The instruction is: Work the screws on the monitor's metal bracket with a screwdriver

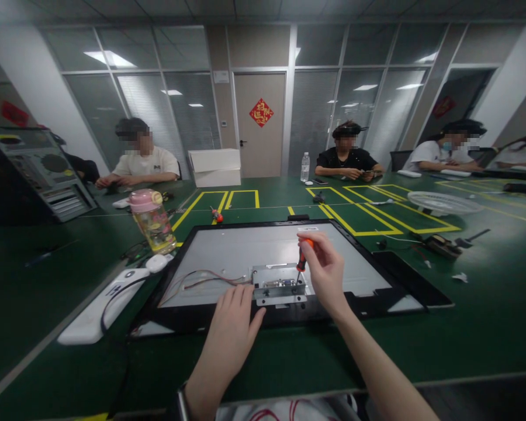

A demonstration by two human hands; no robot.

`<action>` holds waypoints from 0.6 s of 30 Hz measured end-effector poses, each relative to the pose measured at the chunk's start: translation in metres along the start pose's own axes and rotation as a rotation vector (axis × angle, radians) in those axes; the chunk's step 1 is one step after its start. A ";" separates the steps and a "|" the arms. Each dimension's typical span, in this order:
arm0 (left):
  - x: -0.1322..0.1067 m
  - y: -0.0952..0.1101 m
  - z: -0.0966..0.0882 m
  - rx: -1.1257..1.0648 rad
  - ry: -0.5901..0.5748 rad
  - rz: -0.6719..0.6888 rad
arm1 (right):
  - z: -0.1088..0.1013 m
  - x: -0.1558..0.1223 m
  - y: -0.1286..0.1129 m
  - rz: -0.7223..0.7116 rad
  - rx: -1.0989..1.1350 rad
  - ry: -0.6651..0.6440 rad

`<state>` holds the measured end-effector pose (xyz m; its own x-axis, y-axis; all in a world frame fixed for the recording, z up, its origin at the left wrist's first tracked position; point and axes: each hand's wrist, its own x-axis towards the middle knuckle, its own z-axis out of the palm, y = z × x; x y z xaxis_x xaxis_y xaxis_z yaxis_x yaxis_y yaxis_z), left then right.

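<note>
Orange-black screwdriver (302, 261): near-upright, pinched in right grip (326, 266).
Silver metal bracket (272, 291): left of right grip, beneath screwdriver tip.
Left grip (232, 318): empty, fingers extended, beside bracket.

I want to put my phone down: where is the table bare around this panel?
Bare green table shows right of the right forearm, nearer than the black slab; a smaller patch lies just behind the panel, right of the red tool. It is crowded left of the panel, with the pink-lidded bottle and white device.

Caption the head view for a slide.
Right hand holds a screwdriver at a metal bracket on a panel; left hand alongside.
</note>
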<state>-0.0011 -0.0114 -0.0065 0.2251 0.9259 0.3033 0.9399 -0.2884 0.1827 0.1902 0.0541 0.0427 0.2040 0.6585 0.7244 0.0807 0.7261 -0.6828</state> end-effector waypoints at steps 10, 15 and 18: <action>-0.002 0.006 0.010 0.093 0.031 -0.018 | 0.005 -0.007 0.005 -0.119 -0.048 0.010; -0.003 0.007 0.013 0.107 0.073 -0.013 | 0.003 -0.005 0.005 -0.181 -0.121 0.076; -0.004 0.008 0.014 0.119 0.082 -0.003 | 0.002 -0.005 0.004 -0.202 -0.143 0.041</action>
<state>0.0089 -0.0141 -0.0194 0.2053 0.9021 0.3795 0.9654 -0.2504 0.0729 0.1877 0.0543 0.0366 0.2091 0.4919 0.8452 0.2606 0.8050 -0.5330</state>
